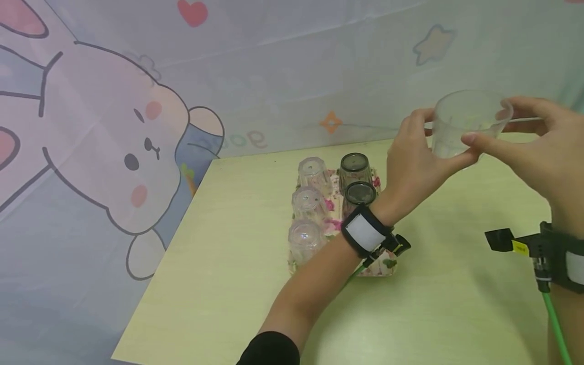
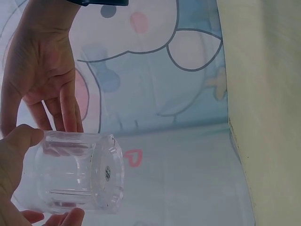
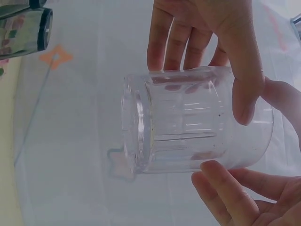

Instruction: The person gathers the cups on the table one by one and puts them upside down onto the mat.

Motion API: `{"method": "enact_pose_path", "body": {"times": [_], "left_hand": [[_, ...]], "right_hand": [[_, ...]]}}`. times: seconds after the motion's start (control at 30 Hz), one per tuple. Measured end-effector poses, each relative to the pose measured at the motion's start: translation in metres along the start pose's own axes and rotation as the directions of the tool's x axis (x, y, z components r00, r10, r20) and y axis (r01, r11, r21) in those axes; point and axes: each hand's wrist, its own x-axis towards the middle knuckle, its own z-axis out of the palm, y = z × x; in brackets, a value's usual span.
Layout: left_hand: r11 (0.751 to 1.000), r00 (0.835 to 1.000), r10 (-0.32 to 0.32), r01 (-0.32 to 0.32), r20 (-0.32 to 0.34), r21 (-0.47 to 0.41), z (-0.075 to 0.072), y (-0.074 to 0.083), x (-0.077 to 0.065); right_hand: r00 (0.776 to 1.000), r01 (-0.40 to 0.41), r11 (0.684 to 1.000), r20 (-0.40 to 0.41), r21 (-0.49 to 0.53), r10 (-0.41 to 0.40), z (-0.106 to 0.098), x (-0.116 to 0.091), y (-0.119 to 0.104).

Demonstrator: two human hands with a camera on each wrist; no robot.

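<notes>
A clear drinking glass [image 1: 465,124] is held upright over the right side of the table, its mouth facing up. From the left, my left hand [image 1: 412,152] grips its side, thumb in front and fingers behind. My right hand [image 1: 538,134] holds it from the other side, with the thumb across the front and the fingers by the rim. The left wrist view shows the glass [image 2: 70,174] with a small dark mark on its base. Ribbed sides of the glass [image 3: 188,122] show between both hands in the right wrist view.
Left of the hands, a floral tray [image 1: 380,268] on the pale table [image 1: 219,253] bears upturned glasses. Three clear glasses [image 1: 306,203] form its left row; two dark glasses [image 1: 356,170] stand on its right, partly behind my left forearm. A printed cloth [image 1: 292,66] hangs behind.
</notes>
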Motion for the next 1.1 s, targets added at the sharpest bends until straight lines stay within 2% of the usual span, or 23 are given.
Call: {"method": "enact_pose_path", "body": {"times": [0.17,0.33,0.57,0.93,1.1], "left_hand": [[1.0,1.0,-0.002,0.002,-0.007,-0.022,-0.007,-0.003,-0.006],[0.999,1.0,-0.009,0.008,-0.022,-0.054,-0.012,-0.005,-0.012],[0.999,0.996,0.035,-0.035,-0.078,-0.007,-0.02,-0.01,-0.019],[0.999,0.993,0.032,-0.033,-0.112,-0.006,-0.028,-0.014,-0.026],[1.0,0.99,0.027,-0.027,-0.136,0.0,-0.03,-0.019,-0.031]], "right_hand": [[1.0,0.009,1.0,0.015,-0.013,-0.009,0.002,-0.005,-0.006],[0.999,0.02,0.999,0.048,0.029,-0.021,0.003,-0.009,-0.01],[0.997,0.078,0.997,0.03,-0.028,-0.077,0.009,-0.013,-0.013],[0.991,0.115,0.992,0.057,0.06,-0.118,0.015,-0.021,-0.018],[0.985,0.16,0.986,0.058,0.041,-0.162,0.021,-0.024,-0.019]]}}
